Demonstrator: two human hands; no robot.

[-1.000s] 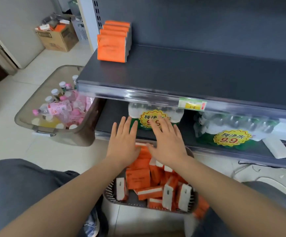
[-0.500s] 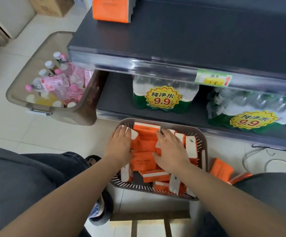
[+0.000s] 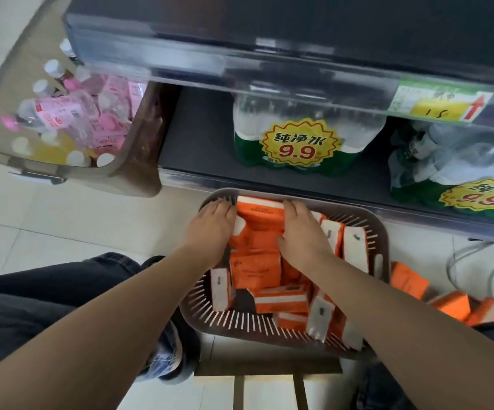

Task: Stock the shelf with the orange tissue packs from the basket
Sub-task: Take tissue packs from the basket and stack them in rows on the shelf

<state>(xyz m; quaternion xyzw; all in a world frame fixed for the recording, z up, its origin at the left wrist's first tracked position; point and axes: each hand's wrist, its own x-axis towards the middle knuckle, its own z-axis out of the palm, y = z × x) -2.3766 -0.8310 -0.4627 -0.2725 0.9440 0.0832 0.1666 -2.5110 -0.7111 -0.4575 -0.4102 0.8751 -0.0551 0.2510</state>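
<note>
A brown slatted basket (image 3: 269, 327) is seen on the floor (image 3: 62, 220), directly in front of the bottom shelf (image 3: 198, 137). It is filled with orange tissue packs (image 3: 254, 270), some laid flat and some stood on end with their white sides shown.

Both hands are lowered into the far half of the basket. The left hand (image 3: 210, 229) is laid against the left side of a small pile (image 3: 259, 214) of packs near the far rim. Its fingers (image 3: 222, 207) are held straight and close together, pointed toward the shelf and pressed on the packs rather than wrapped round them. The right hand (image 3: 302, 235) is placed on the right side of the same pile, with its fingers stretched forward over the packs and the thumb spread inward onto an orange face. The pile is thus bracketed between the two palms. Whether it is raised off the packs beneath cannot be told.

A few loose packs (image 3: 408, 279) are scattered on the floor to the right of the basket. Two wrapped bundles of water bottles (image 3: 299, 137) with yellow 9.9 stickers are stood on the bottom shelf. A price label (image 3: 441, 102) is fixed to the clear front strip of the upper shelf (image 3: 299, 22). To the left, a translucent bin (image 3: 139, 149) is filled with pink-labelled bottles (image 3: 62, 110).
</note>
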